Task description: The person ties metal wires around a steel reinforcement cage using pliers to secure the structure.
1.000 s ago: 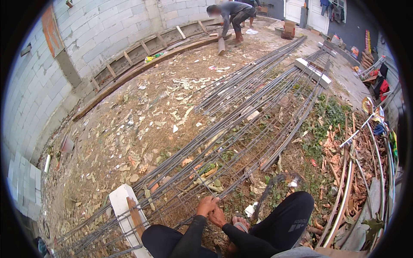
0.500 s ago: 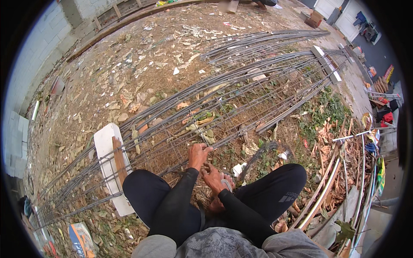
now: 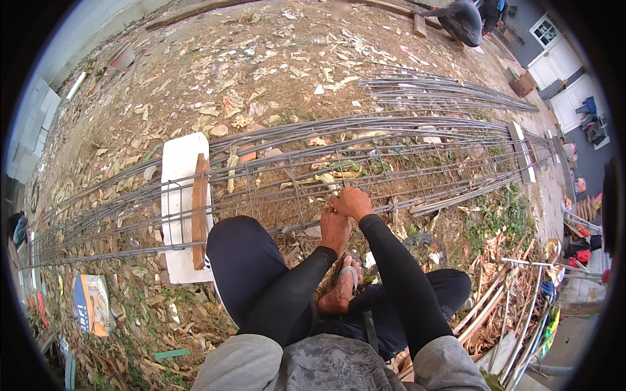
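A long rebar cage (image 3: 251,189), thin steel bars with crosspieces, stretches across in front of me. At its near edge my two hands meet, fingers curled together at a bar. My right hand (image 3: 353,203) is closed and lies slightly above and beyond the left, its knuckles up. My left hand (image 3: 334,230) is also closed, its fingertips tucked against the right hand. What they pinch is hidden between the fingers. Below them is my sandalled foot (image 3: 340,287).
The cage rests on a white block (image 3: 176,215) with a wooden strip (image 3: 199,215) at left and a white support (image 3: 521,153) at right. More bars (image 3: 450,91) lie behind. A person (image 3: 460,23) crouches far right. Poles (image 3: 521,313) and dry leaves lie at right.
My right hand has risen from above my foot to the bar and now overlaps the left. The view has turned, and a crouching person shows more fully at the far right.
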Demonstrator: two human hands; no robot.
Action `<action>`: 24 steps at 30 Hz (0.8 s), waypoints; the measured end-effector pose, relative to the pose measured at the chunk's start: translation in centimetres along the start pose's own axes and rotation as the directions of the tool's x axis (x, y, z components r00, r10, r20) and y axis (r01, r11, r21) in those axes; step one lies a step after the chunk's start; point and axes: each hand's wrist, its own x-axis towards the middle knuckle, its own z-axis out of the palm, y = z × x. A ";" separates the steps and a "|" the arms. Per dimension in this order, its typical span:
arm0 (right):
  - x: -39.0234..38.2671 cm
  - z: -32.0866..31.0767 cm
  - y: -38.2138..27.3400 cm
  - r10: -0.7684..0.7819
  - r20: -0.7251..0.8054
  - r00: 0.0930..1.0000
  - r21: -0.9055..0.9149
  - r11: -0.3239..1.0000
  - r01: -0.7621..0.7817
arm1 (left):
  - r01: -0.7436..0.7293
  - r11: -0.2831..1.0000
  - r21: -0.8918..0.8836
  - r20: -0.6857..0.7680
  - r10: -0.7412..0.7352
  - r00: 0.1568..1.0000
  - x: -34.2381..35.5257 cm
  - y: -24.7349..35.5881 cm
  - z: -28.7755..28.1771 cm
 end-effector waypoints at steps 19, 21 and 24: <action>-8.6 6.0 6.0 0.362 -0.013 0.932 0.814 0.545 -0.200 | 0.008 0.967 -0.254 0.256 0.059 0.965 1.6 -1.6 -2.8; -10.3 7.1 4.8 0.169 -0.496 0.852 0.463 0.881 0.095 | 0.171 0.969 -0.177 0.407 -0.086 0.909 1.8 -0.3 -3.5; -11.9 6.6 3.4 0.140 -0.478 0.867 0.424 0.901 0.088 | 0.174 0.967 -0.185 0.454 -0.073 0.888 2.8 -1.5 -4.0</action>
